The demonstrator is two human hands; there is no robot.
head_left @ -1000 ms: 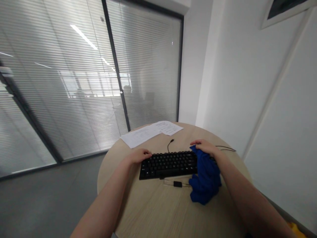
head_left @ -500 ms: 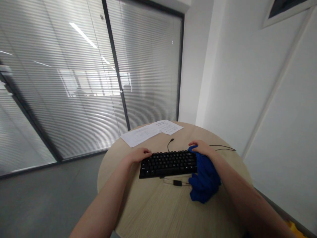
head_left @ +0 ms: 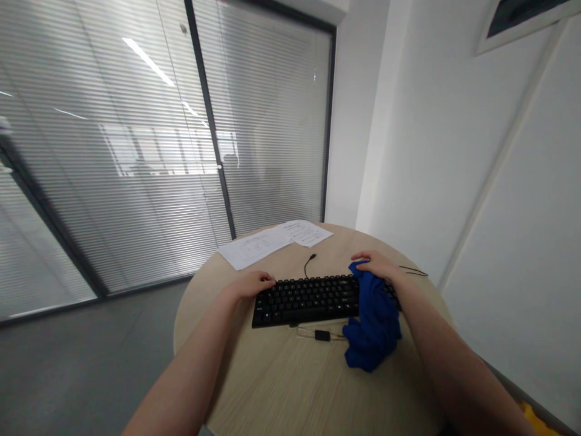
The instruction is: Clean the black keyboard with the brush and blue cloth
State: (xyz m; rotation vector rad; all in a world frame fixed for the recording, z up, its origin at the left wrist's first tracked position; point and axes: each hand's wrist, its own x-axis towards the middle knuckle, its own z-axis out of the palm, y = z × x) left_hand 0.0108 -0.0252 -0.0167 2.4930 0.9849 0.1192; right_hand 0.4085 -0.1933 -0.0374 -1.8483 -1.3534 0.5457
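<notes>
On the left is a big glass wall [head_left: 113, 230] with thin blinds [head_left: 276, 103] and dark frames [head_left: 209, 115] — white strips of light [head_left: 148, 62] shine on it. A plain white wall [head_left: 454, 133] is on the right, with a dark panel [head_left: 521, 15] high up. The floor [head_left: 127, 357] on the left is grey, and the near table [head_left: 281, 387] is round and pale.

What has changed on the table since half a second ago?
The right hand has shifted slightly right and farther from the person, bringing the top end of the blue cloth along. Nothing was newly grasped or released. The left hand stays at the left end of the keyboard; the papers stay put.
</notes>
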